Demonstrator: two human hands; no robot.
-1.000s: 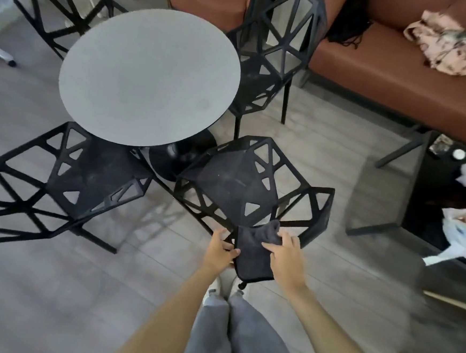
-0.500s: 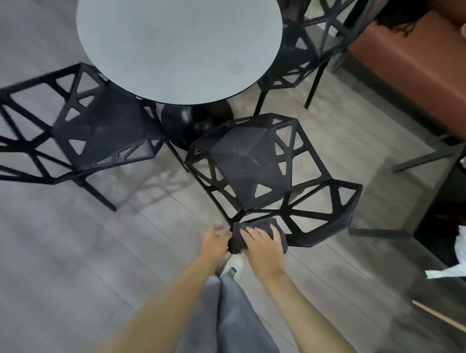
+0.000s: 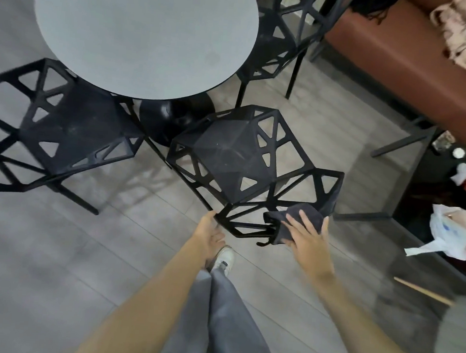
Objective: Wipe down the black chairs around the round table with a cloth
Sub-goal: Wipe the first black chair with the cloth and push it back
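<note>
Right hand (image 3: 306, 239) slid dark cloth (image 3: 296, 219) rightward along top rail of near black chair (image 3: 243, 166), toward right corner. Left hand (image 3: 207, 234) released cloth, dropped beside rail's left end.

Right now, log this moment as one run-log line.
step: wiping nearest chair back | right hand: presses cloth on frame | left hand: touches frame edge

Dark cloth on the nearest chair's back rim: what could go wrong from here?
The right hand presses the dark cloth with straight fingers, not gripping, so it might slip through the nearest chair's open lattice. The left hand only touches the frame, so a hard wipe could shift the chair. Her shoe stands close to it.
</note>
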